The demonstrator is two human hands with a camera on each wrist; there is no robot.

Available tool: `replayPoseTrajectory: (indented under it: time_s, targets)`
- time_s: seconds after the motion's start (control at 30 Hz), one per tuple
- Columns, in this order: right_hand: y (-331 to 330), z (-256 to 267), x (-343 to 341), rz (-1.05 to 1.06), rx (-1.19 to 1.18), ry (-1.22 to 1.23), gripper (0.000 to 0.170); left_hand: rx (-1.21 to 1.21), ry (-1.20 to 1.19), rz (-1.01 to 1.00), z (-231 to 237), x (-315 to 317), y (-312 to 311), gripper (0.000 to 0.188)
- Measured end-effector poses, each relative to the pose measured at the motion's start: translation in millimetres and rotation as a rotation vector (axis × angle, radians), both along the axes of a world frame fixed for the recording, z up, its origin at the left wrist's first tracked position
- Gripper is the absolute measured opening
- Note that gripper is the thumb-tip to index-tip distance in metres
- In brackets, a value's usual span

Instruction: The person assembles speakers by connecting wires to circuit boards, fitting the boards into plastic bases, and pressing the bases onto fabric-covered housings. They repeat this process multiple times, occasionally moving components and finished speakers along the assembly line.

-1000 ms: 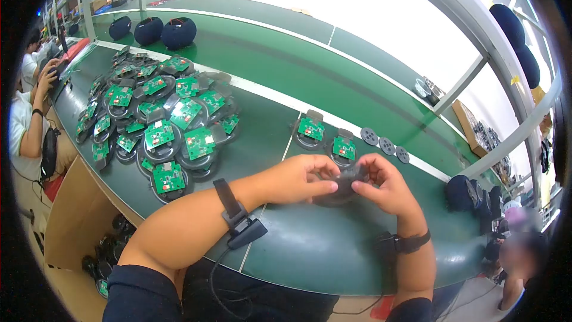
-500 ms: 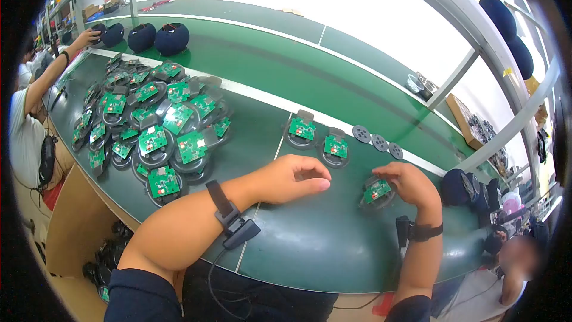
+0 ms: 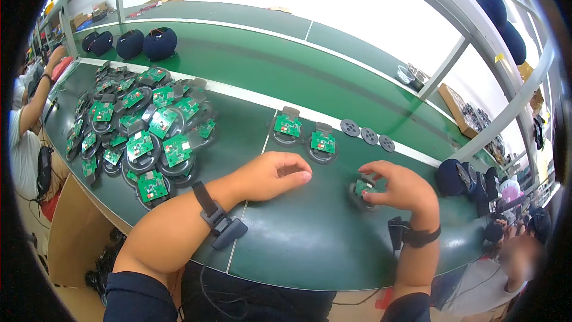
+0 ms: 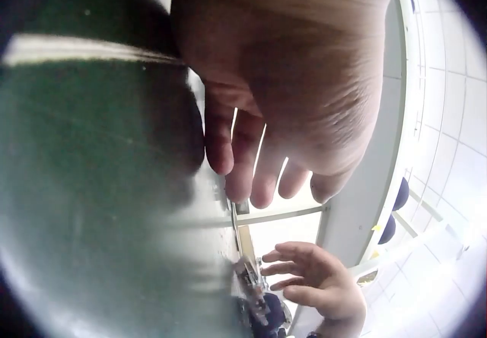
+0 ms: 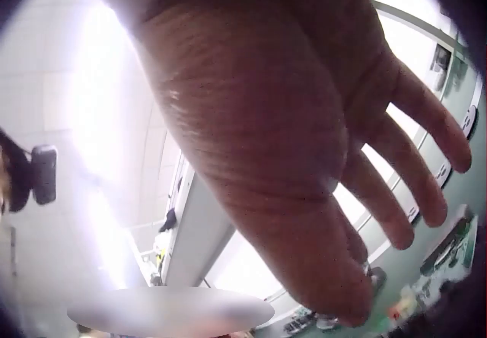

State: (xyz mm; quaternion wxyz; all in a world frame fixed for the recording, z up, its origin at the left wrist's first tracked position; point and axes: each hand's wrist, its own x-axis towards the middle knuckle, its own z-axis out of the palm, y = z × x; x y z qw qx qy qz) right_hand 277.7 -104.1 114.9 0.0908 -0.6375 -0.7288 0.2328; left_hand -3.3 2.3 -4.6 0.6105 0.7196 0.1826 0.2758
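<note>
My right hand [image 3: 402,188] pinches a round dark plastic disc with a green circuit board [image 3: 362,188] at its rim, thumb in front of the board. The disc is tilted and blurred, low over the table. In the right wrist view, the other fingers [image 5: 396,178] spread out straight, while the thumb [image 5: 342,300] bends in by a small grey piece. Loosely curved and holding nothing, my left hand [image 3: 271,176] hovers over the table's middle. Two similar discs with boards, a left one [image 3: 287,126] and a right one [image 3: 322,144], lie flat beyond the hands.
On the left is a large pile of board-fitted discs [image 3: 140,144]. Three small grey discs [image 3: 369,136] line the white strip [image 3: 238,96]. Dark fabric balls [image 3: 159,43] stand at the back left, another [image 3: 451,177] at the right. A person's arm [image 3: 37,100] reaches in at far left.
My hands, earlier together at a disc, have parted. The right hand took a disc rightward, then slightly back left and tilted it. The left hand drew back holding nothing.
</note>
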Motion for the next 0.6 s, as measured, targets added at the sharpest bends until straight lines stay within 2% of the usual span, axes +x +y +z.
replayPoseTrajectory:
  time_s: [0.07,0.1,0.13,0.2,0.33,0.4,0.43,0.5,0.53,0.6]
  targets:
    - [6,-18,0,0.08,0.015,-0.22,0.049,0.024,0.046,0.019,7,-1,-2,0.02]
    - [7,-22,-1,0.076,0.02,-0.256,0.053,0.025,0.047,0.014,6,-1,-2,0.02]
    - [8,-28,2,0.072,0.02,-0.256,0.053,0.042,0.061,0.019,3,-1,-1,0.02]
    - [14,-42,7,0.01,0.209,-0.203,0.057,0.059,0.074,0.027,2,-1,0,0.02]
    - [26,-55,4,-0.075,0.337,-0.146,0.057,0.027,0.037,0.011,2,-1,-1,0.021]
    - [26,-57,5,-0.195,0.383,-0.282,0.049,0.023,0.027,0.011,3,-2,-1,0.021]
    - [27,-57,5,-0.19,0.381,-0.282,0.049,0.03,0.048,0.005,5,-3,-1,0.022]
    - [29,-57,5,-0.282,0.199,-0.221,0.043,0.034,0.066,0.001,6,-3,-1,0.024]
    - [31,-59,5,-0.28,0.198,-0.223,0.043,0.046,0.071,-0.003,5,-3,-1,0.024]
    - [34,-69,7,-0.229,0.335,-0.194,0.036,0.056,0.077,-0.006,5,-3,-1,0.025]
